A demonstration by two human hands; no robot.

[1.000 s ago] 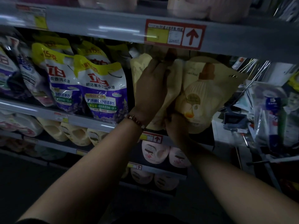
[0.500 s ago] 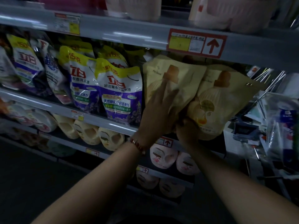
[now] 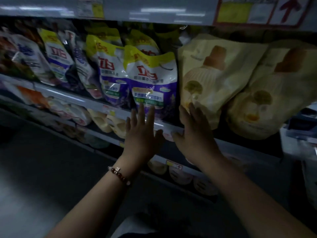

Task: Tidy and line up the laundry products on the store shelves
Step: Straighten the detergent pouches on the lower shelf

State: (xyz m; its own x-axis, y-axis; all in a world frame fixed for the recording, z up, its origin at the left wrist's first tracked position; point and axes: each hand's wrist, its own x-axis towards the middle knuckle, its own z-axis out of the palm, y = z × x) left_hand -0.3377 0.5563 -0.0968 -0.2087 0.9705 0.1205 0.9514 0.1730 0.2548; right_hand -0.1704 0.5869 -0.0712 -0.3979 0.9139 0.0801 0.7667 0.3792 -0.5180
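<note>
We take the shelf edge (image 3: 82, 98) as our landmark, a pale, glossy rail slanting down to the right across a dim aisle. Above it, at the far left, stand soft glossy pouches (image 3: 56, 60) in white, purple and yellow, leaning and overlapping one another; their print is blurred. Further right above the rail sits the front purple pouch (image 3: 152, 83), crinkled plastic with a yellow top band, red lettering and a purple base, its bottom resting on the shelf.

Our left hand (image 3: 142, 134) is spread wide and flat in front of the rail, fingertips reaching the lower part of that purple pouch, gripping nothing. A beaded bracelet (image 3: 120, 175) circles the wrist below. Our right hand (image 3: 195, 133) is likewise open with fingers apart, just right of the left, its fingertips against the bottom corner of a cream pouch (image 3: 212, 78). This matte, pillowy bag carries a picture of a ribbed bottle with a brown cap. A second cream pouch (image 3: 272, 93) leans beside it on the right, tilted and bulging.

Below the rail, rounded pale bottles (image 3: 106, 121) fill the lower shelves. Overhead, another grey shelf front carries a red-bordered price tag (image 3: 260, 11) with an arrow. The floor (image 3: 34, 177) is dark and smooth.
</note>
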